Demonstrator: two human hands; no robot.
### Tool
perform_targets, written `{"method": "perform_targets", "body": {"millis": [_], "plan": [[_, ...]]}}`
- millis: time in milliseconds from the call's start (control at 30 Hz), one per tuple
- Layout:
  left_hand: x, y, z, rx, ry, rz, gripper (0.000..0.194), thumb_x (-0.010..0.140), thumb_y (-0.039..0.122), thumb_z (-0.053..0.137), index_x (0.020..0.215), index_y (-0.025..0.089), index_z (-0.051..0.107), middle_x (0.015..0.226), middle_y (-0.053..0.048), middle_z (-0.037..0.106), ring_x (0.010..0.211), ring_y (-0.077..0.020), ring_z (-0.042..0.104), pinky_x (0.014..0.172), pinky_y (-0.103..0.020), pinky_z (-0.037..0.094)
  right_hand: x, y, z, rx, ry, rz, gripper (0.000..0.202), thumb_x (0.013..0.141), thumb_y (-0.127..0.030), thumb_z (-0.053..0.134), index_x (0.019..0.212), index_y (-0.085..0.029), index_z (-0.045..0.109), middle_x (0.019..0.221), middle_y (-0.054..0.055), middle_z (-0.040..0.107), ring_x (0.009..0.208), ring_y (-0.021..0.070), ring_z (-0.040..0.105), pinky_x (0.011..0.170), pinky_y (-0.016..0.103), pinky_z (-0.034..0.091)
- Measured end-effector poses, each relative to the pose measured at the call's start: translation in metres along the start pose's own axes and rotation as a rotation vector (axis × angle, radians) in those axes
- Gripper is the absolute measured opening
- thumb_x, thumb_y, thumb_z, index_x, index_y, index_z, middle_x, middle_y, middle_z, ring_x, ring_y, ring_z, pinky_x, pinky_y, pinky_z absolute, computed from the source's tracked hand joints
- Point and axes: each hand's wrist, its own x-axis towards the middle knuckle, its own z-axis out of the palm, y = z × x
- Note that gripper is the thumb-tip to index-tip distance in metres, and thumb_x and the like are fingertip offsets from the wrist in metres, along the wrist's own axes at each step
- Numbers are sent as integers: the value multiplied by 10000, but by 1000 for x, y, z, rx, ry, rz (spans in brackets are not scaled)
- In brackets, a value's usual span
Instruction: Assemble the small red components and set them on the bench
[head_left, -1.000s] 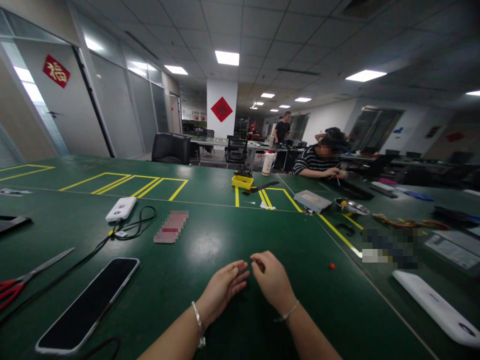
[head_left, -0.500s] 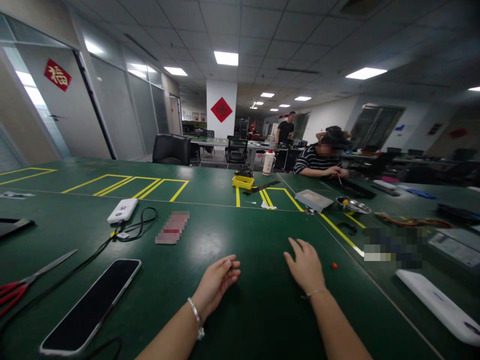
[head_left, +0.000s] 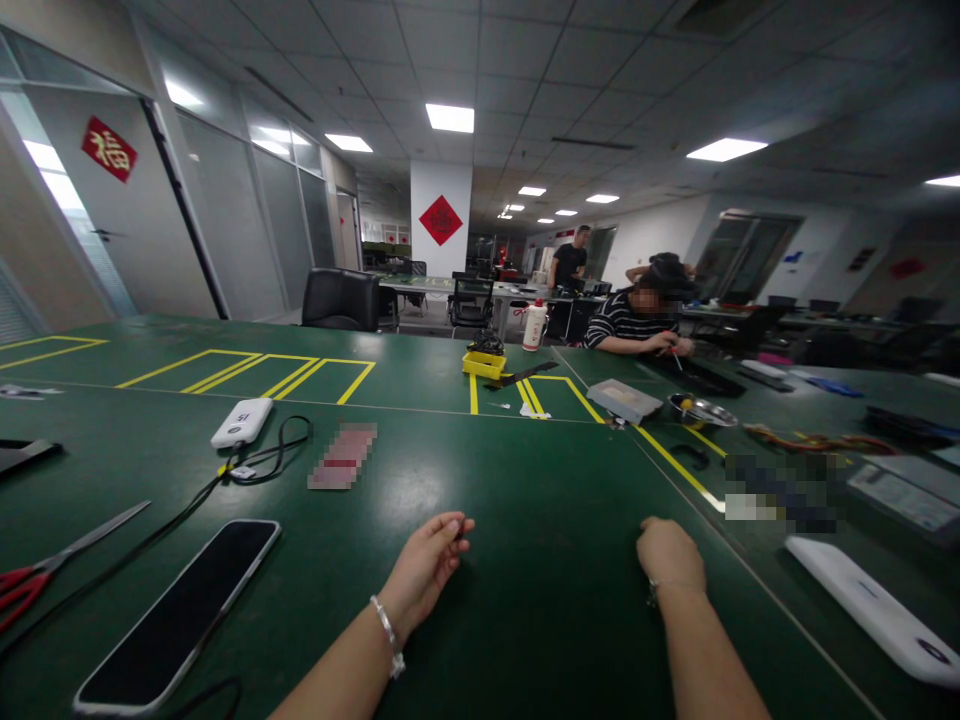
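Observation:
My left hand (head_left: 429, 568) hovers over the green table (head_left: 517, 620) at the lower middle, thumb against curled fingers. A small dark spot shows at the fingertips, too small to name. To the right, my right hand (head_left: 672, 562) is low over the table, knuckles up and fingers curled down out of sight. It covers the spot where a small orange-red piece lay; that piece is now hidden. Right of this hand lies a white power bank (head_left: 870, 605). A black-screened phone (head_left: 184, 615) lies left of my left forearm.
Red-handled scissors (head_left: 64, 560) and a white power bank with a cable (head_left: 241, 423) lie left, near a blurred pink item (head_left: 343, 458). Farther back are a yellow box (head_left: 484, 364), a white bottle (head_left: 535, 326), a metal bowl (head_left: 703, 411) and a seated person (head_left: 634, 322).
My right hand has moved right, its spread fingers have curled down, and it now hides the orange-red piece. My left hand has shifted slightly left, its fingers drawn closer together.

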Motion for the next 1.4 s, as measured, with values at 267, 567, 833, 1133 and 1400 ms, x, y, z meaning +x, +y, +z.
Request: {"method": "perform_targets", "body": {"millis": [267, 567, 833, 1133, 1400], "plan": [[3, -1, -2, 14, -13, 21, 181, 684, 131, 623, 860, 132, 584, 928, -61, 616, 637, -63, 563, 515, -159, 369, -29, -56, -2, 512, -53, -162, 215, 717, -259, 451, 848, -189, 606, 802, 44, 637, 677, 176, 584, 574, 286, 441], [0, -1, 5, 129, -44, 3, 262, 706, 282, 607, 920, 152, 528, 745, -20, 596, 556, -66, 523, 503, -181, 328, -72, -115, 9, 1201, -430, -272, 193, 630, -260, 605, 789, -151, 611, 780, 45, 641, 607, 127, 549, 588, 271, 432], [2, -5, 3, 193, -60, 27, 273, 650, 241, 649, 893, 144, 572, 809, -28, 585, 606, -71, 513, 546, -193, 335, -79, -124, 11, 1388, -573, -171, 288, 573, -386, 683, 701, -143, 598, 660, 13, 589, 535, 85, 485, 522, 225, 382], [1, -6, 5, 293, -116, 22, 250, 681, 327, 616, 822, 125, 567, 725, -38, 609, 550, -80, 524, 472, -188, 290, -78, -123, 19, 1459, -630, -195, 285, 566, -353, 711, 706, -149, 571, 655, -3, 573, 552, 81, 488, 538, 218, 374], [-2, -3, 9, 359, -118, 72, 236, 684, 333, 602, 770, 118, 554, 702, -52, 633, 541, -98, 551, 458, -198, 284, -86, -128, 16, 1390, -653, -230, 335, 622, -462, 642, 716, -148, 573, 584, -11, 551, 493, 78, 460, 477, 213, 331]]}}
